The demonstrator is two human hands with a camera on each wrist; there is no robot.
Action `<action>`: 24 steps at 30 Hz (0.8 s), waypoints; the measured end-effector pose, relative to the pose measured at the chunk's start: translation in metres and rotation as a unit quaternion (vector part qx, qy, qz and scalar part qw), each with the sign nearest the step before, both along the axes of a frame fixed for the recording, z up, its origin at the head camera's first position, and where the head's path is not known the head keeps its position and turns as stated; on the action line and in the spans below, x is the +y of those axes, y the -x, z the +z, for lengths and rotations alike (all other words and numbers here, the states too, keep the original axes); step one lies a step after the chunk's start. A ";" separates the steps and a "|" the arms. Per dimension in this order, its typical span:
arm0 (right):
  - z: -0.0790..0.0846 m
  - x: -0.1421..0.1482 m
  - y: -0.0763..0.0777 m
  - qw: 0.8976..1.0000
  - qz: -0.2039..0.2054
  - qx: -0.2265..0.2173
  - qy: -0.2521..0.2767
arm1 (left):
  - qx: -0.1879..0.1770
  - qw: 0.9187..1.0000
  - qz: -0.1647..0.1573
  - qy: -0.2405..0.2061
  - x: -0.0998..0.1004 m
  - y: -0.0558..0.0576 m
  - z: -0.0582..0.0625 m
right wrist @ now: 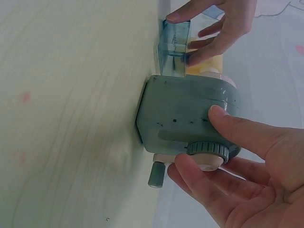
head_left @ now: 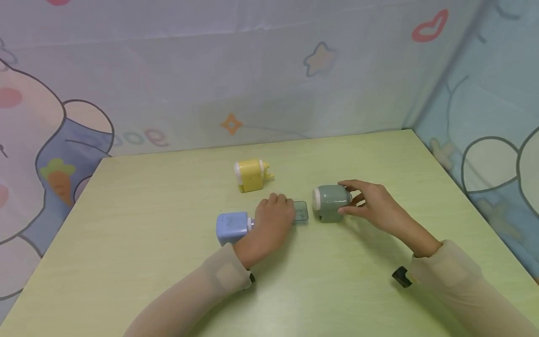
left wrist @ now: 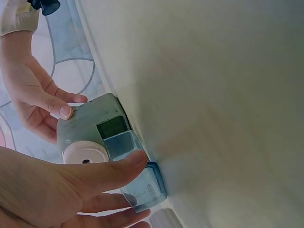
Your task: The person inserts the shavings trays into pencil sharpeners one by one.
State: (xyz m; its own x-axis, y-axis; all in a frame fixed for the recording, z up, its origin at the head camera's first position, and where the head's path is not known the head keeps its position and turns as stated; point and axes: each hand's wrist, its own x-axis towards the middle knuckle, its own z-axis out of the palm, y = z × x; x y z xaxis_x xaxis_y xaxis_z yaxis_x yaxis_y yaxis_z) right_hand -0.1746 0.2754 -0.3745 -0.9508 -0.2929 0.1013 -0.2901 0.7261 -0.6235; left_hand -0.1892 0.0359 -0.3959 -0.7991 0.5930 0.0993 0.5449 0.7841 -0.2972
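Note:
A green crank pencil sharpener [head_left: 332,201] with a white front ring sits right of centre on the table. My right hand [head_left: 375,206] grips it from the crank side, thumb on its body in the right wrist view. The crank handle [right wrist: 156,175] points down past the fingers there. My left hand [head_left: 273,222] pinches a clear bluish shavings drawer [left wrist: 148,187] between thumb and fingers. In the left wrist view the drawer's end overlaps the dark slot [left wrist: 113,127] beneath the sharpener's white ring.
A blue pencil sharpener [head_left: 232,225] stands just left of my left hand, partly behind the wrist. Farther back is a yellow pencil sharpener [head_left: 250,175] with its crank to the right. A printed cloth [head_left: 261,79] hangs behind the pale wooden table [head_left: 147,224].

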 end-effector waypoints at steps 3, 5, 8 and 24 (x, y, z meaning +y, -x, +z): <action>-0.001 0.000 0.000 1.000 0.001 0.004 -0.002 | 0.004 1.000 0.003 -0.001 0.002 0.001 -0.001; -0.001 0.001 0.000 1.000 0.002 0.006 -0.002 | 0.008 1.000 0.005 -0.003 0.003 0.001 -0.002; -0.001 0.001 0.000 1.000 0.003 0.007 -0.001 | 0.008 1.000 0.005 0.000 0.004 0.001 -0.001; 0.000 0.000 0.000 1.000 0.001 0.001 0.007 | -0.014 1.000 0.011 0.006 0.010 0.003 -0.002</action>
